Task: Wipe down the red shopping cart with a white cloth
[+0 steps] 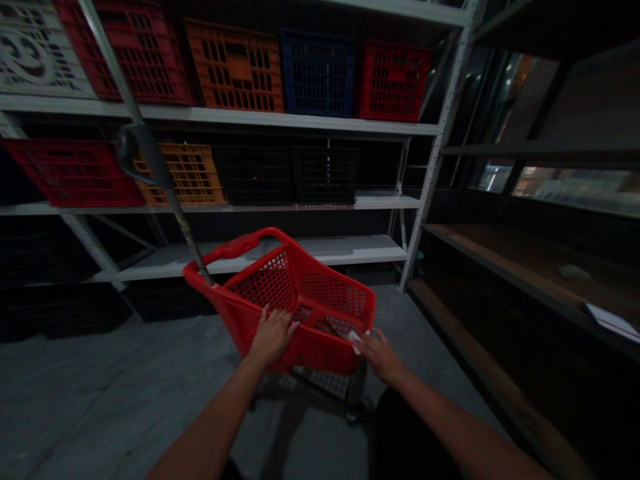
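A red plastic shopping cart (320,350) stands in front of me, its handle toward the left. My left hand (273,333) rests on the near rim of the basket, fingers apart and holding nothing. At the right end of the same rim, my right hand (381,357) is closed on a small white cloth (355,341), which touches the cart's edge. A grey metal pole (175,200) with a dark grip rises at the cart's handle end; its lower end meets the handle area.
Behind the cart, a white metal rack (385,250) carries red crates (395,80), an orange crate (235,67), a blue crate (319,73) and black crates. Brown shelves (520,267) line the right side, with a white sheet (613,322) on one.
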A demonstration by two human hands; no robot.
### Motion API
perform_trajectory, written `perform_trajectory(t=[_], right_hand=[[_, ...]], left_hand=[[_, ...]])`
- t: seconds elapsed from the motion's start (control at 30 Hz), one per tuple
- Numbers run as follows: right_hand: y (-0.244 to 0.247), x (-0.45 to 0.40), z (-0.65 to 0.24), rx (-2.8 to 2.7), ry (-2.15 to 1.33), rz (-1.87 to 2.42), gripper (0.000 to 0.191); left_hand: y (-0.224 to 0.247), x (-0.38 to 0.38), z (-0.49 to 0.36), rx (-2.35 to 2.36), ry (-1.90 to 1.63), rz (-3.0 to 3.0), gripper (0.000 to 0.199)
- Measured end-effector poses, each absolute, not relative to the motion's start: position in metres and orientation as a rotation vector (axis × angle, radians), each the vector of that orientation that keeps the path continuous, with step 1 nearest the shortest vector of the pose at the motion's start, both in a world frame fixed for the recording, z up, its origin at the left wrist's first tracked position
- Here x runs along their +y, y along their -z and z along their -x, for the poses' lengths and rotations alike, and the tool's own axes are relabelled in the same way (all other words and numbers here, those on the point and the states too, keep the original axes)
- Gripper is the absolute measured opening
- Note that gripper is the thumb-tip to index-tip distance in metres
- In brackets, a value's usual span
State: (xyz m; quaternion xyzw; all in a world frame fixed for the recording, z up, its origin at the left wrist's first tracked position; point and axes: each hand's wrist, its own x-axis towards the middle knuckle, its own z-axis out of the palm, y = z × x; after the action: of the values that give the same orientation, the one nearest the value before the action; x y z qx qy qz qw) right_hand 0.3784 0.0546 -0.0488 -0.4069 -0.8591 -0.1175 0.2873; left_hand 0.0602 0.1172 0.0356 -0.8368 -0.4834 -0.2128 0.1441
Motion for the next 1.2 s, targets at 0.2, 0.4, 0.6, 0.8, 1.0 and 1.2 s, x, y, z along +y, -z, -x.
perform_trajectory(t=[0.2,0.4,0.6,0.8,1.0,1.2], right_hand=[[0.033,0.085,-0.407,-1.697,0.276,1.368,0.038],[0.057,0.055,-0.328,-1.797,-0.035,1.250,0.036],[0.069,0.067,-0.357,-1.930,-0.019,1.103,0.035],[0.041,0.132,-0.403,-1.851,0.077,1.256,0.034],[0.067,0.073,-0.329,-1.799,0.083,1.248,0.035],[0.073,0.026,-0.307,-2.087,0.047,1.052,0.038]], left_hand=[[-0.037,0.103,-0.094,-1.332,0.619,2.480,0.039],[-0.018,0.089,-0.153,-1.261,0.526,2.730,0.039],[-0.013,0.090,-0.144,-1.288,0.537,2.793,0.037],[-0.014,0.082,-0.126,-1.285,0.536,2.815,0.037],[-0.011,0.080,-0.115,-1.265,0.540,2.824,0.035],[-0.012,0.077,-0.104,-1.235,0.544,2.885,0.041]])
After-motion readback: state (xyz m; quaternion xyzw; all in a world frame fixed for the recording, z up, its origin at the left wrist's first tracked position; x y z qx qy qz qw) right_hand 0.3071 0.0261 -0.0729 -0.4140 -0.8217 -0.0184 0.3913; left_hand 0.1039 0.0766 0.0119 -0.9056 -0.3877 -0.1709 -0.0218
